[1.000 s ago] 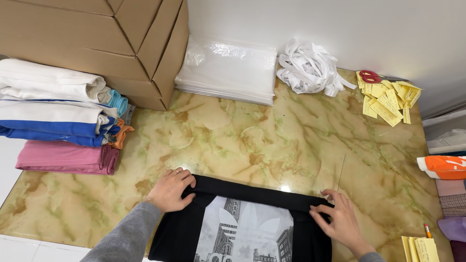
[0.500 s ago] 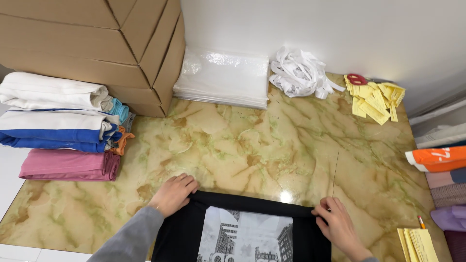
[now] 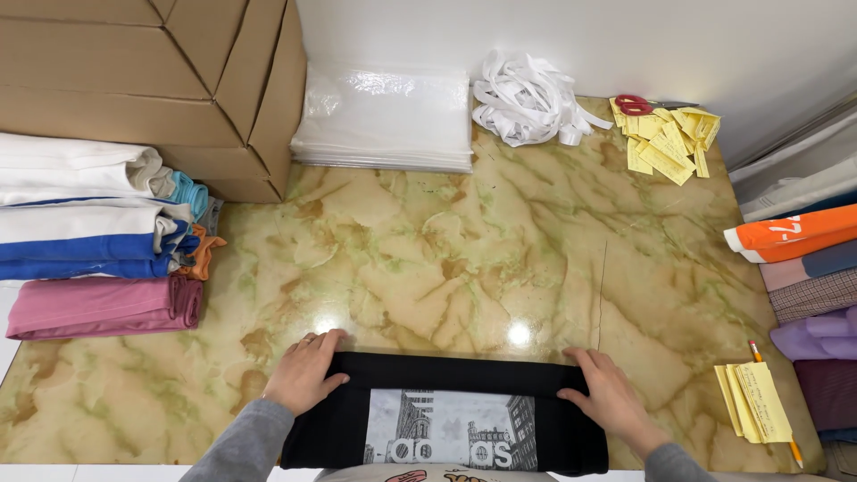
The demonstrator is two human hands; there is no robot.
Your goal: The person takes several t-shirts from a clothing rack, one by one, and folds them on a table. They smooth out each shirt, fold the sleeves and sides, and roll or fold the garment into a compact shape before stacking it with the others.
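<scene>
Across a glossy, marble-patterned surface [image 3: 464, 259], stacked cardboard boxes [image 3: 152, 80] fill the far left corner, with a pile of folded garments [image 3: 89, 232] in white, blue and pink just in front of them. At the near edge lies a folded black T-shirt [image 3: 446, 419] with a grey cityscape print, its far fold pressed flat under both hands. The left hand [image 3: 303, 370] rests palm down on the shirt's left corner, fingers [image 3: 326, 344] together and curled over the fold; the right hand [image 3: 607, 397] lies on the right corner, fingers [image 3: 580, 366] spread lightly along the edge. Both wrists show grey sleeves. Against the back wall sit a stack of clear plastic bags [image 3: 384, 120] and, beside it, a tangle of white ribbon [image 3: 527, 98]. Farther right, yellow paper tags [image 3: 669, 143] lie scattered, touching red-handled scissors [image 3: 636, 105]. More folded clothes [image 3: 803, 259] line the right edge, near yellow slips [image 3: 754, 402] and a pencil [image 3: 772, 397].
</scene>
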